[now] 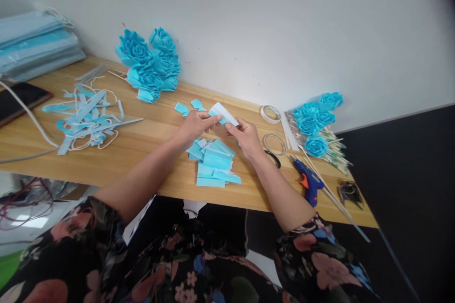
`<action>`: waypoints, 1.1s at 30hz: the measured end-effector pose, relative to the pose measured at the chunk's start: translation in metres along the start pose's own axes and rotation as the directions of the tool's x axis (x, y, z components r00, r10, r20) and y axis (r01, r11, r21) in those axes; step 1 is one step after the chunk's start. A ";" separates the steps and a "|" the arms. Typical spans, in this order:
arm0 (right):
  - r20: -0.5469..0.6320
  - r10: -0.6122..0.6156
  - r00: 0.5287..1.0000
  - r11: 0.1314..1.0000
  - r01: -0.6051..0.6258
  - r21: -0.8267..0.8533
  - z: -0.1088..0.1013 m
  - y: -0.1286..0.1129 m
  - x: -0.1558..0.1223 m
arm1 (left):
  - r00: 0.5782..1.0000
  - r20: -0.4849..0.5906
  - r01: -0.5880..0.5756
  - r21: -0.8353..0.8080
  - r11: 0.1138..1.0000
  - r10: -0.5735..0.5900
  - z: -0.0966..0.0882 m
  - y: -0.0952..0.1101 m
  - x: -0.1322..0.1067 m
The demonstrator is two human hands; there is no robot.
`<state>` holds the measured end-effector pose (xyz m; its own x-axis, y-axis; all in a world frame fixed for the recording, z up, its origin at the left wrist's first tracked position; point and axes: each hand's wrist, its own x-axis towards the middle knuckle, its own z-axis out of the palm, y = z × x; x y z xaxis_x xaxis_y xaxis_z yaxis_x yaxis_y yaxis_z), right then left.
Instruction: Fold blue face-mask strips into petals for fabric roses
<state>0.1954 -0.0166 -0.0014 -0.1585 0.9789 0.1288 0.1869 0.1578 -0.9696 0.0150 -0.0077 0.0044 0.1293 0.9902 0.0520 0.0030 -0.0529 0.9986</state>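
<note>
Between my two hands is a folded piece of blue and white mask fabric (223, 112), held up over the middle of the table. My left hand (196, 124) pinches its left end, and my right hand (246, 135) pinches its lower right end. Just below lies a loose pile of cut blue fabric pieces (215, 163). A few small blue cut pieces (182, 107) rest behind my left hand. Near my right wrist, the dark handle of what looks like scissors (273, 158) shows partly, the rest hidden by my arm.
Blue fabric roses (152, 66) stand at the back left, with more roses (314, 118) at right. Tangled strips and elastic (88, 116) lie left, near stacked masks (31, 45) and a phone (21, 102). Tape rolls (274, 145) and a blue glue gun (308, 180) are at right.
</note>
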 end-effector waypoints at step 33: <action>0.055 0.015 0.998 0.996 -0.010 -0.084 0.000 0.003 -0.001 | 0.999 -0.003 -0.039 0.060 0.997 0.039 0.001 0.000 0.000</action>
<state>0.1962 -0.0170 -0.0043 -0.2087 0.9725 0.1029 0.2696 0.1584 -0.9499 0.0163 -0.0077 0.0045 0.1260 0.9879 0.0909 0.0576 -0.0988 0.9934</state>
